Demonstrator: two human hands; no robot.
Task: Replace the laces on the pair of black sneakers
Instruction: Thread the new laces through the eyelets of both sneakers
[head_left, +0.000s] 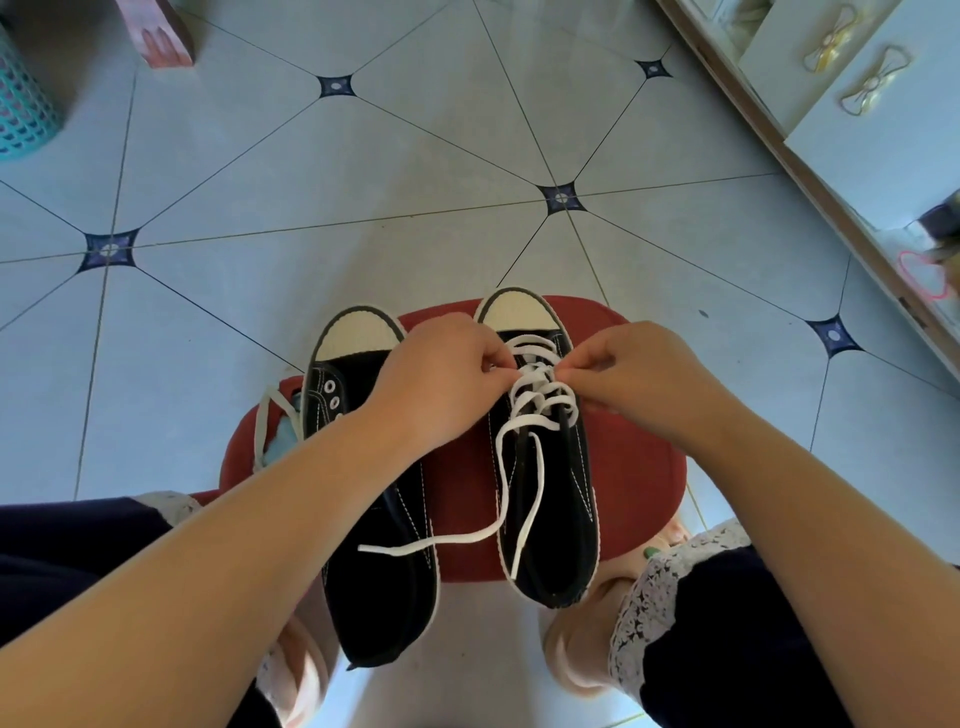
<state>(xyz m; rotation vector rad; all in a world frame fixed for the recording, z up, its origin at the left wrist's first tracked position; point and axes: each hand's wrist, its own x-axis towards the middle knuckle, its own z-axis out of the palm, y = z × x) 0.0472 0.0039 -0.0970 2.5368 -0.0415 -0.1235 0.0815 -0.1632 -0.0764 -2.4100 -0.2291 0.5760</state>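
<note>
Left hand: my left hand (441, 384) reaches in from 8 o'clock, fingers curled, pinching the white flat shoelace (535, 400) at the left row of eyelets.
Right hand: my right hand (639, 374) comes in from 4 o'clock, fingers curled, pinching the same shoelace on the opposite side. The two hands nearly meet over the tongue.
Laced sneaker: the black canvas sneaker with a cream toe cap (556, 519) lies under both hands with its toe toward 12 o'clock. The lace crosses several times over its front.
Lace ends: two loose ends trail toward 6 o'clock. One runs down the shoe's opening and the other sweeps toward 8 o'clock onto the second shoe.
Second shoe: the unlaced black canvas sneaker (374, 597) sits just beside the first at its 9 o'clock. It lies parallel with bare eyelets, and my left forearm crosses over it.
Stool: the red oval padded stool (639, 467) carries both sneakers, between my knees.
Spare lace: a cream shoelace (262, 421) loops at the stool's 9 o'clock edge.
Floor: pale tiled floor with dark blue diamond insets (363, 208).
Surroundings: a teal plastic mesh basket (21, 104) at 10 o'clock and a white cabinet with gold bow-shaped handles (857, 119) at 2 o'clock.
</note>
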